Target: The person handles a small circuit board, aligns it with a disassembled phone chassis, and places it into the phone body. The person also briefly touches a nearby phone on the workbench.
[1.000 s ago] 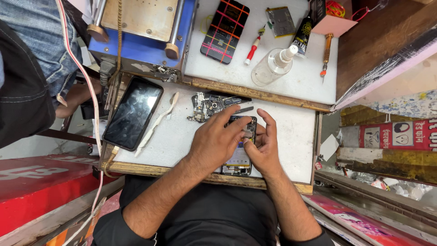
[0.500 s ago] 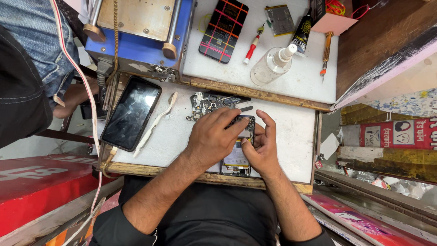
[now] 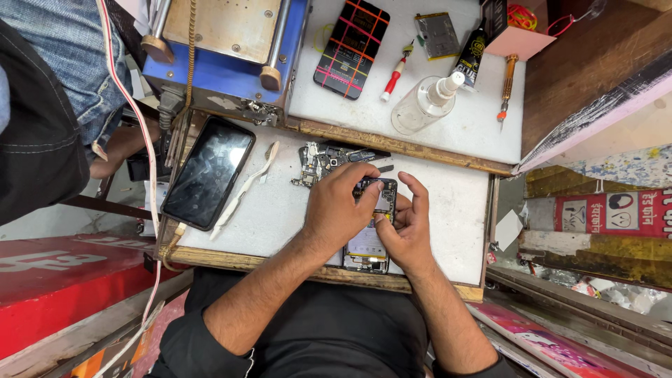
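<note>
An opened phone (image 3: pixel 366 246) with its back cover off lies on the white work board (image 3: pixel 280 217) near the front edge. My left hand (image 3: pixel 339 210) lies over its upper half, fingertips curled onto the top end by the camera area. My right hand (image 3: pixel 406 227) grips the phone's right side, thumb pressed on the inside and index finger lifted. The phone's middle is hidden under both hands. I cannot tell whether a small part sits under my fingertips.
A loose circuit board (image 3: pixel 318 157), a white toothbrush (image 3: pixel 245 187) and a black phone screen (image 3: pixel 208 171) lie to the left. Behind stand a blue machine (image 3: pixel 224 49), a grid-lit phone (image 3: pixel 350 45), a clear bottle (image 3: pixel 422 106) and screwdrivers (image 3: pixel 505 87). Another person's hand (image 3: pixel 119 148) is at far left.
Both hands stay on the opened phone; only the fingertips have shifted slightly at its top end.
</note>
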